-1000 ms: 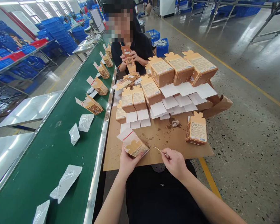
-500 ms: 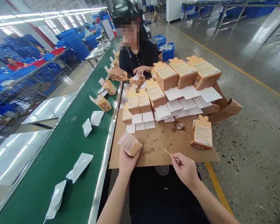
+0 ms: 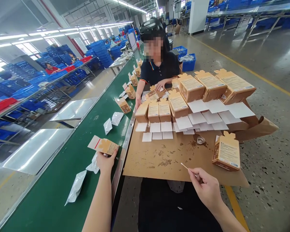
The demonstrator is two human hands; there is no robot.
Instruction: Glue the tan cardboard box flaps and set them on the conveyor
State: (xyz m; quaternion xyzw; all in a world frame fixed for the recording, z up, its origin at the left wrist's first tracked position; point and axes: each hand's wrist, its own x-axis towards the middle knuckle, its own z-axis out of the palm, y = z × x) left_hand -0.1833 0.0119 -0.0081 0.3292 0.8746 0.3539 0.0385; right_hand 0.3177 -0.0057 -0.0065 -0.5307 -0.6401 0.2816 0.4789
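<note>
My left hand (image 3: 106, 162) is closed around a small brown carton (image 3: 108, 146) over the green conveyor belt (image 3: 55, 178). Its white flap with a red strip points left. A silver pouch (image 3: 93, 164) lies on the belt, partly hidden by that hand; another pouch (image 3: 76, 188) lies nearer me. Above the near edge of the cardboard sheet (image 3: 149, 158), my right hand (image 3: 205, 185) pinches a cotton swab (image 3: 184, 166), its white tip pointing left. Beyond the swab, a small clear dish (image 3: 200, 140) sits among wet spots on the cardboard.
Several cartons with white flaps (image 3: 178, 104) are stacked at the back of the cardboard. A single carton (image 3: 227, 151) stands at its right. Across the table a co-worker (image 3: 159, 69) reaches a hand to the stack's left end. More cartons (image 3: 123, 104) and pouches (image 3: 117, 118) lie along the belt.
My left hand has carried the carton left, from above the cardboard to over the belt. The co-worker's arm now reaches to a carton at the stack's left end. My right hand still pinches the swab.
</note>
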